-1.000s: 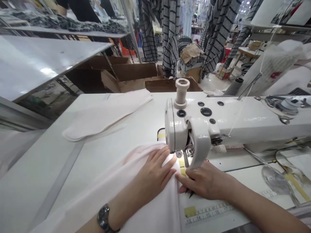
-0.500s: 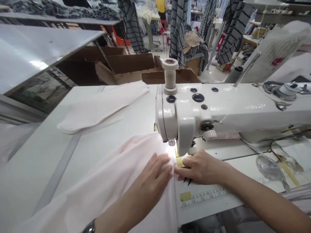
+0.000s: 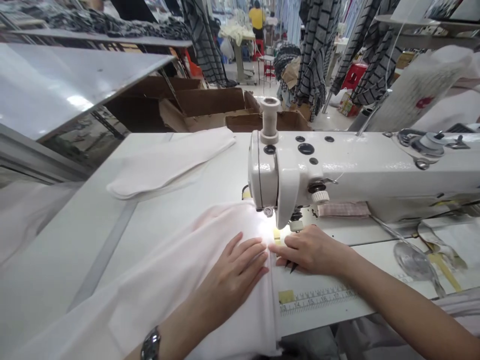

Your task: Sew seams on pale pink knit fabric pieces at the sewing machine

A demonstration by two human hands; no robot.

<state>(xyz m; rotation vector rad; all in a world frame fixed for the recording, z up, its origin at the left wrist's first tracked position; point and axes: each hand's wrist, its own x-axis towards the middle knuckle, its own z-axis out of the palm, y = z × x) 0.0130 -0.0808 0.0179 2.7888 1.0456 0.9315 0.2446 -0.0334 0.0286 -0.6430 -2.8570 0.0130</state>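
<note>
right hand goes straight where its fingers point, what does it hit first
Probably the folded edge of the pale pink fabric at the fingertips of the right hand, with the left hand just beyond; depth is hard to judge.

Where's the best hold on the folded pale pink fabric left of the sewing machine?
Probably pinch the middle of the long near edge of the folded pale pink fabric, coming from above on the person's side. It lies flat and soft on the white table, so that hold should lift it evenly.
</note>
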